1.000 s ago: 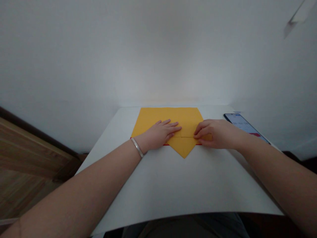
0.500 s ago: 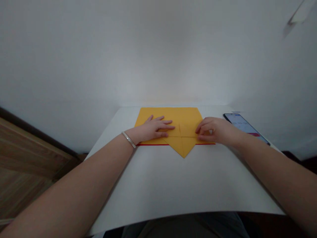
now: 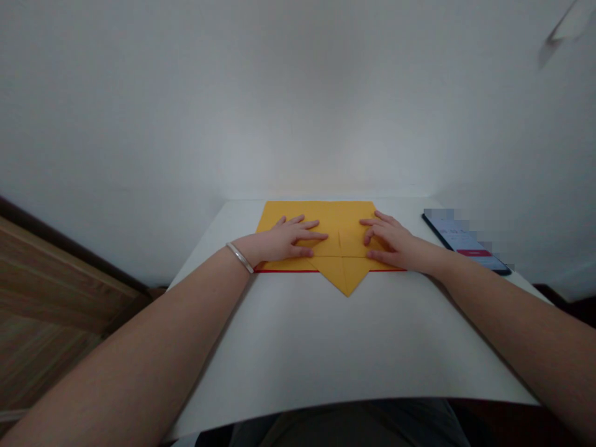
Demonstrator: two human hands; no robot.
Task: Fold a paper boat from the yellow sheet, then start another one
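Observation:
A yellow sheet of folded paper (image 3: pixel 321 214) lies flat on the white table, with a pointed flap (image 3: pixel 345 276) sticking out toward me past its near edge. A thin red strip shows along that near edge. Creases run across the paper and down its middle. My left hand (image 3: pixel 293 239) rests on the left half, fingers spread and flat, a silver bangle on the wrist. On the right half lies my right hand (image 3: pixel 386 239), its fingers apart and some of them bent, touching the paper near the fold line.
A phone (image 3: pixel 465 242) with a lit screen lies on the white table (image 3: pixel 354 354) to the right of my right hand. The white wall (image 3: pixel 298 99) rises behind the table. A wooden panel (image 3: pixel 60 298) stands at the left.
My right hand has opened from a pinched shape, its fingers now spread farther over the paper. My left hand and the paper stay almost in place.

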